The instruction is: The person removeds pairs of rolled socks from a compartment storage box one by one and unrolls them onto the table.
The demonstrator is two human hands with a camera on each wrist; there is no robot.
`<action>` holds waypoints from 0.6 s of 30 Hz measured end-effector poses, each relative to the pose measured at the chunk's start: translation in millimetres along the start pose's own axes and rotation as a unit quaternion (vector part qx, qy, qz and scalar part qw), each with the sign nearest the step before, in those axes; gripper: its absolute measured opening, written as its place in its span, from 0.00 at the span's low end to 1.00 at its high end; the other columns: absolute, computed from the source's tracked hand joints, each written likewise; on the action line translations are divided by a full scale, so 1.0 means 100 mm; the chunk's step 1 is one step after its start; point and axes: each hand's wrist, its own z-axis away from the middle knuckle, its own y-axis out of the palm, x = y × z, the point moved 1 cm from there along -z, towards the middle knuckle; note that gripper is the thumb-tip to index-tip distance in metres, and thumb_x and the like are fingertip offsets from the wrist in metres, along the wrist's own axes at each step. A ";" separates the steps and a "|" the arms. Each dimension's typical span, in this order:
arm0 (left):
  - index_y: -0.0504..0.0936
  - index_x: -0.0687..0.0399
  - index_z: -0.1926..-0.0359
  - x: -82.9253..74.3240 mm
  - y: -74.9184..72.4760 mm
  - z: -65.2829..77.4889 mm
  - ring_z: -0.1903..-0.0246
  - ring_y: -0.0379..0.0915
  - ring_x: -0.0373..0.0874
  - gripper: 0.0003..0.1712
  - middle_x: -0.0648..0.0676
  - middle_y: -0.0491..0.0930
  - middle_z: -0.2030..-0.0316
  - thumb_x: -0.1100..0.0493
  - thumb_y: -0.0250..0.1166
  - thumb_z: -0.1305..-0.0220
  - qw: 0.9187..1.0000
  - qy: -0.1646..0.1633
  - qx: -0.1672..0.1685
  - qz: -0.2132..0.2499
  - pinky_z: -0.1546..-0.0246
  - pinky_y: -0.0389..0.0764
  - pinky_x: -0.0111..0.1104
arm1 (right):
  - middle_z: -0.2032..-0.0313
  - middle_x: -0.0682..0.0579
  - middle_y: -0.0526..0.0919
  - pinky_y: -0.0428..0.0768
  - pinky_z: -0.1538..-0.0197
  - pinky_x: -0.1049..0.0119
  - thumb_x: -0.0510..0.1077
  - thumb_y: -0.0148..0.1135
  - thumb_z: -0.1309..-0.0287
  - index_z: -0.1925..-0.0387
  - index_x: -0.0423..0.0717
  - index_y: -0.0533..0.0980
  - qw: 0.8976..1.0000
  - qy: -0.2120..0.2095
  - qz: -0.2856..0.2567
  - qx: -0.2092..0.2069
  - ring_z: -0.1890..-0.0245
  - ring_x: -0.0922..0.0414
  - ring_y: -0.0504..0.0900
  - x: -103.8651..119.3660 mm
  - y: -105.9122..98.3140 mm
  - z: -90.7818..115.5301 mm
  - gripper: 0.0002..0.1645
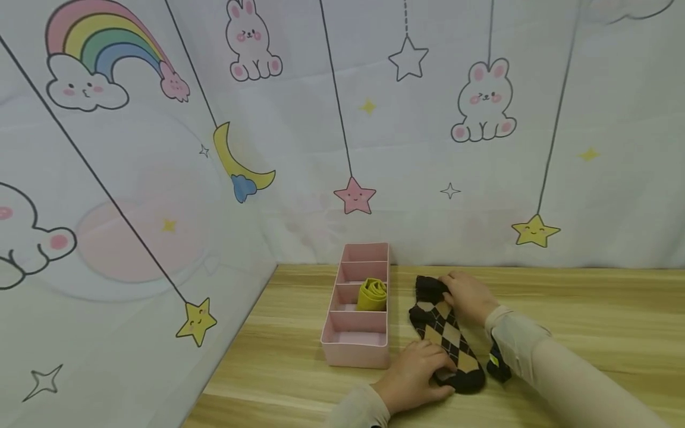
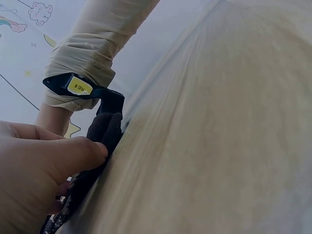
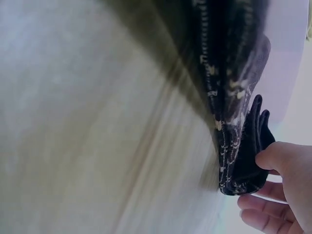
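Observation:
A black, tan and white argyle sock (image 1: 443,324) lies flat on the wooden table, its black cuff toward the back wall and its toe toward the front. My left hand (image 1: 414,375) is at the toe end. In the left wrist view its thumb (image 2: 92,151) lies against the black toe, where two dark layers show. At the cuff, my right hand (image 1: 471,296) pinches the edge. The right wrist view shows the black cuff (image 3: 251,151) between the right thumb and fingers, standing up a little from the table.
Left of the sock stands a pink box (image 1: 355,355) with several compartments in a row. A rolled yellow-green cloth (image 1: 371,295) sits in one of them. The wooden table (image 1: 588,333) meets a patterned fabric wall (image 1: 417,238) at the back and another at the left.

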 end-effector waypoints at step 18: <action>0.81 0.41 0.58 0.00 0.02 -0.01 0.56 0.72 0.30 0.15 0.38 0.81 0.59 0.44 0.69 0.43 1.000 -0.002 0.004 -0.001 0.47 0.68 0.21 | 0.59 0.42 0.81 0.81 0.68 0.64 0.39 0.67 0.46 0.55 0.35 0.79 0.991 -0.091 0.102 0.007 0.63 0.50 0.81 -0.03 0.02 0.00 0.17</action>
